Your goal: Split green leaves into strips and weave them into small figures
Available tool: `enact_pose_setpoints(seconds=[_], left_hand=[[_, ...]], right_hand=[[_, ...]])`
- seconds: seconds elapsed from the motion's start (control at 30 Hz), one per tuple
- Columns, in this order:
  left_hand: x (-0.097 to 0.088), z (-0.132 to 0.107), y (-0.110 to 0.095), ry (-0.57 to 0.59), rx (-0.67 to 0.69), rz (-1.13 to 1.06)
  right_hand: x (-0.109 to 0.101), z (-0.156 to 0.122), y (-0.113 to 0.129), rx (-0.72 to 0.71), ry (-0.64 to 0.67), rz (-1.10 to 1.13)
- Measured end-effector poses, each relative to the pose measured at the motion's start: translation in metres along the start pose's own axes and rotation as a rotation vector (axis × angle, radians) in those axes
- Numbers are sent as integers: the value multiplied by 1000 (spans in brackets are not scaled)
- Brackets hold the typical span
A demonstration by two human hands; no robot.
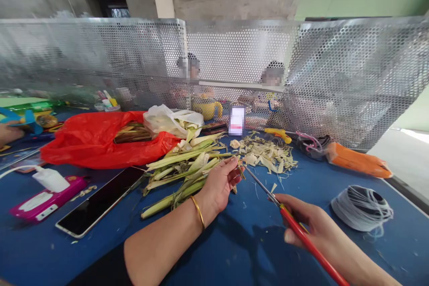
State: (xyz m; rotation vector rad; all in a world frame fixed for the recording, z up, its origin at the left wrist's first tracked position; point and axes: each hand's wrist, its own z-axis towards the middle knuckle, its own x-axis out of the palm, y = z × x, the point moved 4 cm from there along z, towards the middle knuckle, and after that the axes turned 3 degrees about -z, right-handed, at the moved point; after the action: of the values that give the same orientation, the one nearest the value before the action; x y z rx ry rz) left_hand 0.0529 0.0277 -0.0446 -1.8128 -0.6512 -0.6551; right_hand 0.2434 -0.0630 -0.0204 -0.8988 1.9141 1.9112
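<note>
My left hand (219,185), a gold bangle on its wrist, rests on the blue table (234,241) with fingers closed on the ends of green-and-pale leaf strips (182,167) that lie in a bundle to its left. My right hand (310,221) grips red-handled scissors (284,212); their thin metal blades point up-left and reach the strip ends by my left fingertips. A heap of pale cut scraps (268,154) lies just beyond the blades.
A red plastic bag (90,140) and a white bag (169,120) hold more leaves at left. A black phone (100,201), a pink power bank (42,201), a coil of grey cord (362,208) and an orange tool (358,161) lie around. A perforated metal screen (301,62) stands behind; people sit beyond it.
</note>
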Motion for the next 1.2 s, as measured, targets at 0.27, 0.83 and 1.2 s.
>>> enact_pose_setpoints(seconds=[0.27, 0.83, 1.2], left_hand=[[-2, -1, 2, -1, 18, 63], [1, -2, 4, 76, 24, 169], [3, -1, 6, 98, 5, 103]], right_hand=[[-2, 7, -10, 88, -91, -142], [-4, 5, -5, 72, -85, -102], [-4, 6, -12, 96, -91, -94]])
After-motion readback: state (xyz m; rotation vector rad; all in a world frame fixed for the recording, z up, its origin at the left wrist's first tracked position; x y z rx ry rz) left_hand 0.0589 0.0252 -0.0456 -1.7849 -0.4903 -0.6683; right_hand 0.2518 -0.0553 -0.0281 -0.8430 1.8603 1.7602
